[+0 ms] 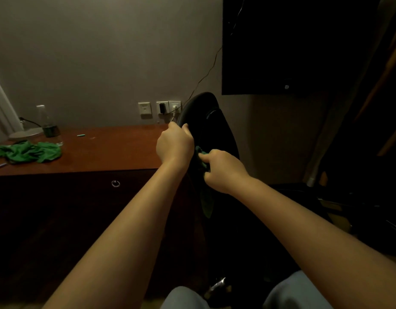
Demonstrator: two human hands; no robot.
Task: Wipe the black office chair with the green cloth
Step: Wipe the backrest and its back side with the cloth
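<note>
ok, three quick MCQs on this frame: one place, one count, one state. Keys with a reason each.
1. Where does the spare green cloth lie?
A) on the wooden desk, left end
B) on the floor
C) on a shelf

2. How many wall plates sit above the desk?
A) one
B) three
C) five

3. What is the left hand doing?
A) resting flat on the desk
B) hanging idle
C) gripping the black office chair by its edge

Key:
1 A: it is bunched on the desk near the bottle.
2 B: three pale plates stand in a row.
3 C: its fingers curl over the backrest's rim, while the right hand holds the green cloth at the chair.
</note>
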